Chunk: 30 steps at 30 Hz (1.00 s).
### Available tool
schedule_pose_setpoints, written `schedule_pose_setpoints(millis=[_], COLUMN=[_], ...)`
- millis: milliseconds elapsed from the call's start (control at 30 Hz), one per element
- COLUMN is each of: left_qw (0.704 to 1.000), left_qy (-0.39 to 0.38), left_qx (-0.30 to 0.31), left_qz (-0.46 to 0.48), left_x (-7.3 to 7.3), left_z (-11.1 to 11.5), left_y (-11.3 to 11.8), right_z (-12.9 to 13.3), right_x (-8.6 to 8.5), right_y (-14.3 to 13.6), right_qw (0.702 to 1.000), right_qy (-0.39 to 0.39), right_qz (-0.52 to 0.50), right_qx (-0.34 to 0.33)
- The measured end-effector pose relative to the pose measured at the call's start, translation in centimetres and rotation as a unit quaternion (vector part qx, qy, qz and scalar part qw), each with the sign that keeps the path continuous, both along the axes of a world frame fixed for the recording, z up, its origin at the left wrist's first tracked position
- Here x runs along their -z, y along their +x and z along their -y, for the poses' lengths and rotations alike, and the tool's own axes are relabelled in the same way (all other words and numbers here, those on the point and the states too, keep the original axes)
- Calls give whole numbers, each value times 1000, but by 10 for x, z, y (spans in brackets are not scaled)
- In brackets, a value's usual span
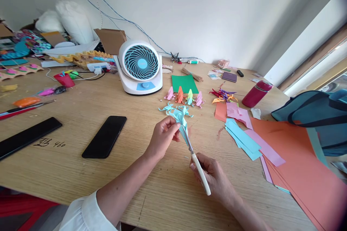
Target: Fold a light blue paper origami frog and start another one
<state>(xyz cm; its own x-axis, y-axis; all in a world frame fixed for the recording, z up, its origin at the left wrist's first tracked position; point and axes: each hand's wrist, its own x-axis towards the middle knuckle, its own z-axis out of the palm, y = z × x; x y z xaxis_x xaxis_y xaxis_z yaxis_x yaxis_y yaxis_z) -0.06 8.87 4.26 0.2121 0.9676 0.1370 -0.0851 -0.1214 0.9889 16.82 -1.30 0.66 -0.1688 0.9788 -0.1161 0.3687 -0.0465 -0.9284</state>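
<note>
While the left hand (166,133) pinches a blue folded paper piece (181,114) between thumb and fingers, centre of frame, the right hand (213,177) grasps white-handled scissors (201,174), blades at the paper. Paper: likely light, soft, easily creased or torn; best held by its folded body, thin tips spared. Containers: red cup (65,80), upper left, something pale blue inside; magenta bottle (254,95), right, contents hidden; blue bag (306,108), right edge, contents unseen.
</note>
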Motion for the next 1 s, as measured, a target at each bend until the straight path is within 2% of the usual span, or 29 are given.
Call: schedule_pose_setpoints(millis=[67, 233, 400, 467, 600, 767, 1000], left_qw=[1000, 996, 997, 998, 999, 994, 992], left_qy=[-23, 70, -55, -48, 42, -62, -74], left_qx=[13, -34, 23, 25, -19, 3, -3], left_qz=[16, -47, 42, 40, -23, 85, 101], left_x=[0, -1, 1, 1, 0, 0, 1], left_z=[-1, 0, -3, -3, -2, -6, -12], left_y=[0, -1, 0, 0, 0, -2, -5], right_z=[0, -1, -2, -2, -3, -3, -1], right_x=[0, 1, 1, 1, 0, -2, -2], right_y=[0, 0, 0, 0, 0, -1, 1], right_qw=[1000, 1000, 1000, 1000, 1000, 1000, 1000], right_qy=[-5, -7, -8, -3, 11, -5, -1], right_qz=[-10, -16, -23, -19, -1, -3, 18], right_qx=[-2, 2, 0, 2, 10, -5, -3])
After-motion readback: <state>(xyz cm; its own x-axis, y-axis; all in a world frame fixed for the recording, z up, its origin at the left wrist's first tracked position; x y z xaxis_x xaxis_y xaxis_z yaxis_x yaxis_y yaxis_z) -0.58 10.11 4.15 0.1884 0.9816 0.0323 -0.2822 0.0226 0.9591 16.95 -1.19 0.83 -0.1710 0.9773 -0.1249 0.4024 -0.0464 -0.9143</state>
